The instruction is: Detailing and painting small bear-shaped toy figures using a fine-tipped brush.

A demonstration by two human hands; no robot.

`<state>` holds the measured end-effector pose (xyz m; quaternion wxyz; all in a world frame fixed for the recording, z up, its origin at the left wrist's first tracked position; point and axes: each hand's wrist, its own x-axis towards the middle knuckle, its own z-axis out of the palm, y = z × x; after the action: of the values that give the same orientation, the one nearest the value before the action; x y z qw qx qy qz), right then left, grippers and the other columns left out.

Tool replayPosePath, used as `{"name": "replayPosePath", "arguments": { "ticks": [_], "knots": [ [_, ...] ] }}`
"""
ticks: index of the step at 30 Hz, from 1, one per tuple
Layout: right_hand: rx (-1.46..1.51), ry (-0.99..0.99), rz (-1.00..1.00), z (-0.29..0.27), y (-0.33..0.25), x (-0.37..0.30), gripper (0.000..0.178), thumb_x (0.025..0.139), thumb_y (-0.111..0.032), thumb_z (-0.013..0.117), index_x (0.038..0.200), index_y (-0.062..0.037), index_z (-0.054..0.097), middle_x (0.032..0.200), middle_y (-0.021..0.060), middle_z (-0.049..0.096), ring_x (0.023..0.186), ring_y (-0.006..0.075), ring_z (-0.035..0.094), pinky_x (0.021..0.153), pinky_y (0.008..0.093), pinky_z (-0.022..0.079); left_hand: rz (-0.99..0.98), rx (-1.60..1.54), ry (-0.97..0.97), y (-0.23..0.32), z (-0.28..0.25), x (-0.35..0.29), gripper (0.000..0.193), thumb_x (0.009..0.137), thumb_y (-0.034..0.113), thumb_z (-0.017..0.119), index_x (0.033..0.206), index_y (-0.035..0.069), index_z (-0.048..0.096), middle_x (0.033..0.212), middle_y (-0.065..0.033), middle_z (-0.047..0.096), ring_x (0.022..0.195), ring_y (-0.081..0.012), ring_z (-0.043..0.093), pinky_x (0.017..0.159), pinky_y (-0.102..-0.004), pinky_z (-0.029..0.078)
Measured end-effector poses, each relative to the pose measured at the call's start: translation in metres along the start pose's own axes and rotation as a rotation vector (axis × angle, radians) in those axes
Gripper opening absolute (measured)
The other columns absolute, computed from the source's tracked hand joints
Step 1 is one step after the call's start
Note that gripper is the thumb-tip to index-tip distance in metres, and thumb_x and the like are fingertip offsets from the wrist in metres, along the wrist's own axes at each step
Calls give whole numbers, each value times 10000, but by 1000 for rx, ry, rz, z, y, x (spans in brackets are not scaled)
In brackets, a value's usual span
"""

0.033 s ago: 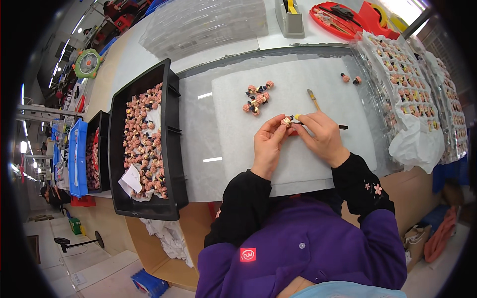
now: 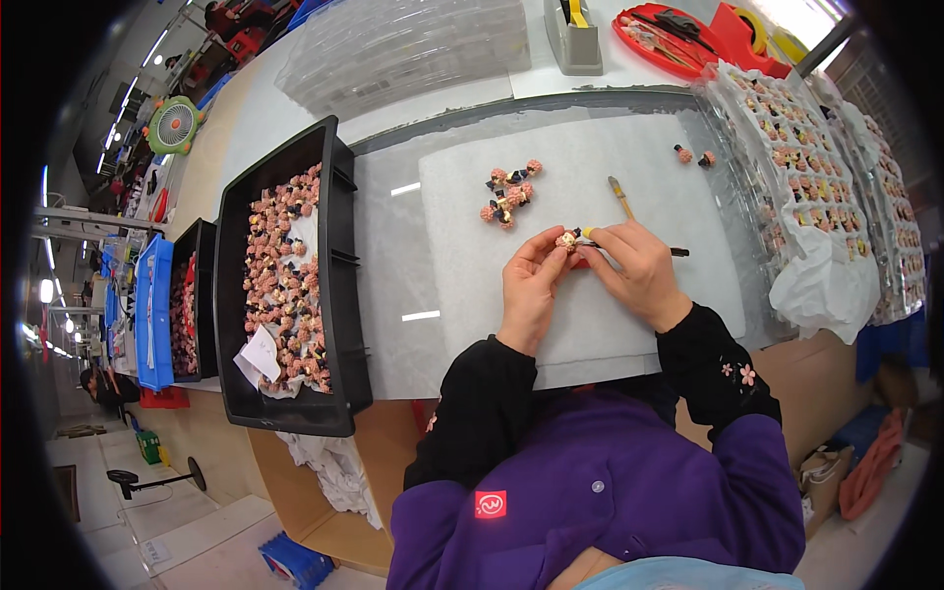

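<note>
My left hand (image 2: pixel 532 287) pinches a small figurine (image 2: pixel 566 241) with pink curly hair and a dark body between thumb and fingertips. Close against it, my right hand (image 2: pixel 637 270) has its fingers pressed together; a bit of yellow and a thin dark tip show there, but what they grip is mostly hidden. Past the right hand's far side sticks out a black rod end (image 2: pixel 679 252), and something red shows under the fingers; whether these are one held tool I cannot tell. A brush (image 2: pixel 620 197) with a wooden handle lies just beyond. Several like figurines (image 2: pixel 509 194) lie grouped on the white foam mat (image 2: pixel 462 295).
A black bin (image 2: pixel 349 265) full of figurines stands at the left. Two loose figurines (image 2: pixel 695 155) lie at the mat's right edge. Figurine-filled trays (image 2: pixel 801 167) stand at the right. Clear plastic trays (image 2: pixel 408 49), a tape dispenser (image 2: pixel 574 44) and a red tool dish (image 2: pixel 664 39) are behind.
</note>
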<state>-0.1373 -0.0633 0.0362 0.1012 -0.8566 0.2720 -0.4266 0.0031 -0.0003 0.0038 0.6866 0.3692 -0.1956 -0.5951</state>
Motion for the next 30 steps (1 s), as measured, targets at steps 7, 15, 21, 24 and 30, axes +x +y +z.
{"name": "replayPosePath", "arguments": {
  "ticks": [7,15,21,24,30],
  "knots": [
    [-14,-4,-12,2,2,-1,175,710,-97,701,850,-38,614,732,55,600,639,218,564,547,320,455,12,9,-11,-1,-1,0,256,878,1,537,1128,-43,512,1047,-112,587,951,-170,586,867,-291,496],
    [-23,-13,-14,1,2,-2,165,710,-105,703,835,-42,616,726,47,597,635,208,559,547,314,453,23,32,-28,-2,-3,1,291,861,-17,550,1143,-57,489,1101,-131,555,960,-188,586,872,-302,495],
    [-28,-11,-15,2,3,-2,158,708,-109,705,826,-49,618,722,43,597,632,207,558,544,312,455,30,35,-45,-3,-4,1,292,862,-19,546,1145,-55,486,1092,-128,560,956,-185,588,869,-299,496],
    [-27,-6,-7,3,3,-3,162,704,-107,705,826,-47,618,722,44,598,635,209,560,544,313,456,10,18,-24,-1,-2,0,287,871,-3,542,1148,-51,487,1073,-119,571,944,-177,591,858,-291,501],
    [-33,-12,-2,3,4,-4,171,700,-103,705,833,-43,616,730,48,601,644,211,565,551,311,457,-8,25,2,-1,-3,2,283,895,28,523,1165,-46,487,1039,-105,590,914,-163,600,834,-279,509]
  ]
}}
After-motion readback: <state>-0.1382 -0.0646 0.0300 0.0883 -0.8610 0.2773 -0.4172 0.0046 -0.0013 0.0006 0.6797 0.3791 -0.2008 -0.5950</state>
